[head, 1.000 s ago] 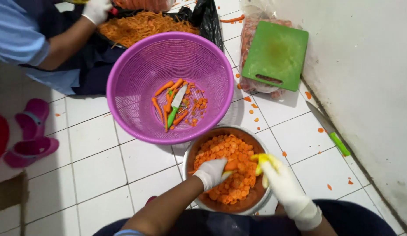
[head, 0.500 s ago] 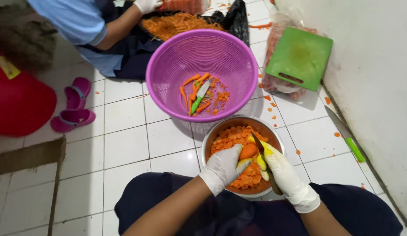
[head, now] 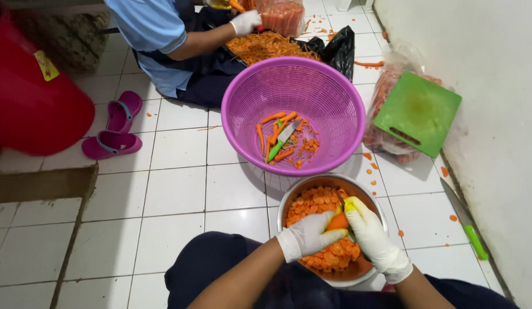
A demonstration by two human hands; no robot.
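Left hand (head: 311, 236) grips a carrot (head: 338, 221) over the bowl (head: 366, 189); right hand (head: 370, 233) clenches a yellow-handled knife (head: 341, 200). Slicing step; judged next: another thin cut, fingertips clear.

A clear plastic bag (head: 391, 123) full of orange carrots lies on the floor by the white wall, at the right, under a green cutting board (head: 417, 113). A second clear bag (head: 281, 16) of carrots stands at the top of the view, upright. A black plastic bag (head: 338, 50) lies open beside it, with carrot strips on it. On the red object (head: 31, 109) at the left sits a small yellow label (head: 47, 65) — four-cornered, tilted. No screens or signs.
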